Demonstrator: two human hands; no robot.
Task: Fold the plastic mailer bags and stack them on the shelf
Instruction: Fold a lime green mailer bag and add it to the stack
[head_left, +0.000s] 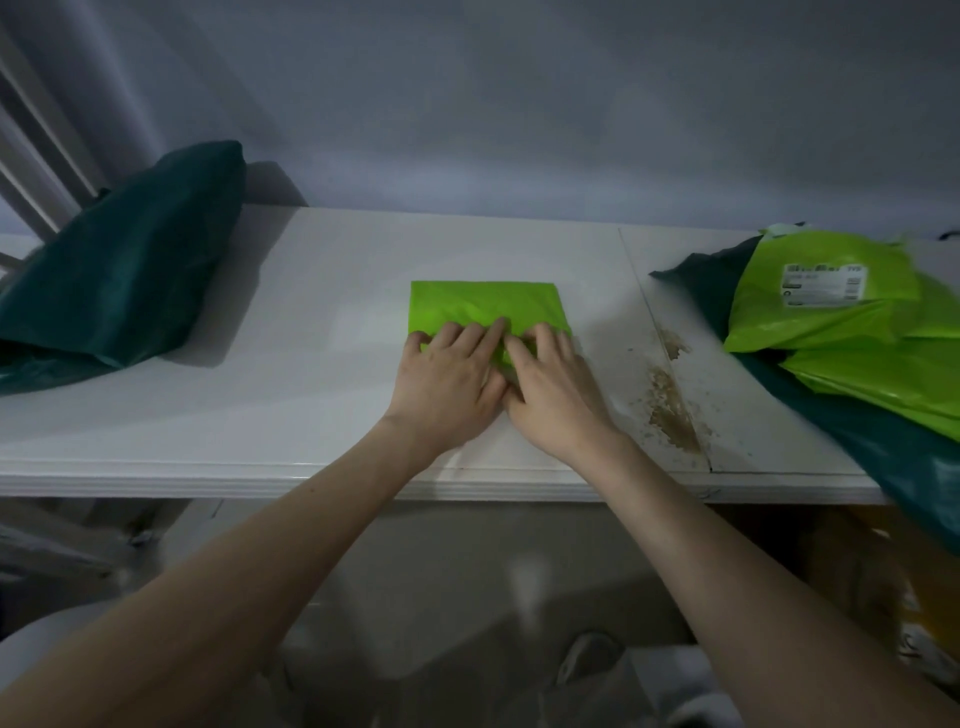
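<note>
— Mailer bag (485, 306): folded, lying mid-bench (260, 364), long axis left-to-right, just beyond both wrists.
— Left hand (447, 382), right hand (553, 392): side by side, flat, pressing near edge; equally near.

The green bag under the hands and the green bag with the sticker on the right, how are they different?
The folded bag is a small neat rectangle; the labelled bag is bigger and crumpled. The folded bag lies flat on the white shelf, pressed by the left hand and right hand; the labelled bag tops a pile. Both are bright green plastic.
</note>
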